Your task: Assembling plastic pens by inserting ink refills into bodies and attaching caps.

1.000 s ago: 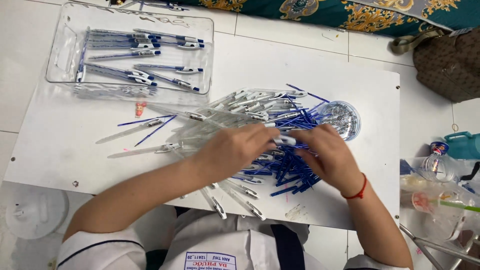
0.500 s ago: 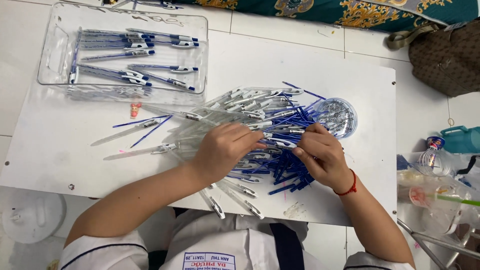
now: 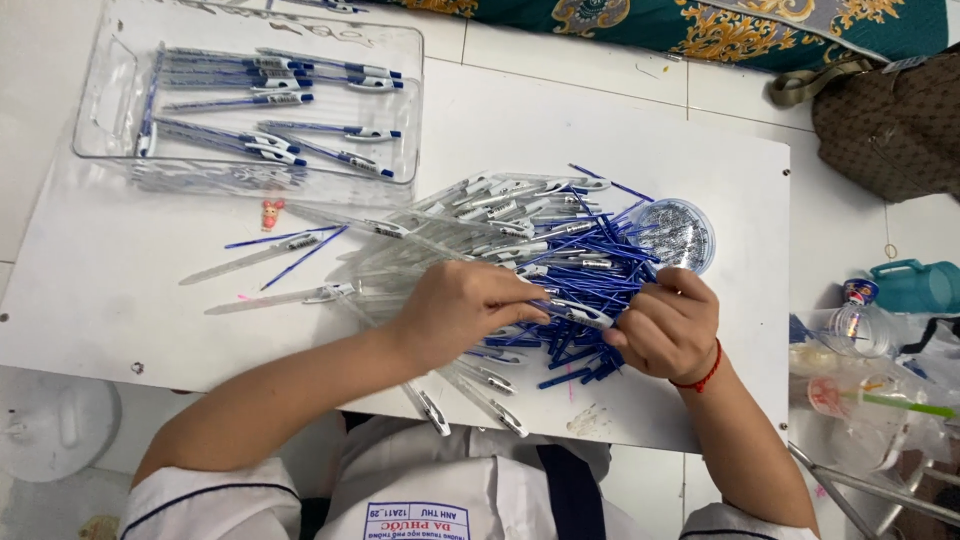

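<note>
A heap of clear pen barrels [image 3: 500,215] and blue ink refills [image 3: 600,265] lies in the middle of a white table [image 3: 120,310]. My left hand [image 3: 455,305] pinches one clear pen barrel with a white clip [image 3: 578,313] over the heap. My right hand [image 3: 668,325] meets it at the barrel's right end, fingers curled on the tip. A red cord circles my right wrist. What sits between my right fingers is hidden.
A clear plastic tray [image 3: 100,110] at the back left holds several assembled blue pens. A small round clear dish of tiny parts [image 3: 678,232] stands right of the heap. A small pink figure [image 3: 270,213], loose barrels, a brown bag [image 3: 890,120] and plastic cups [image 3: 850,330] surround the table.
Both hands have drawn apart slightly over the heap, and a clear barrel now shows between them.
</note>
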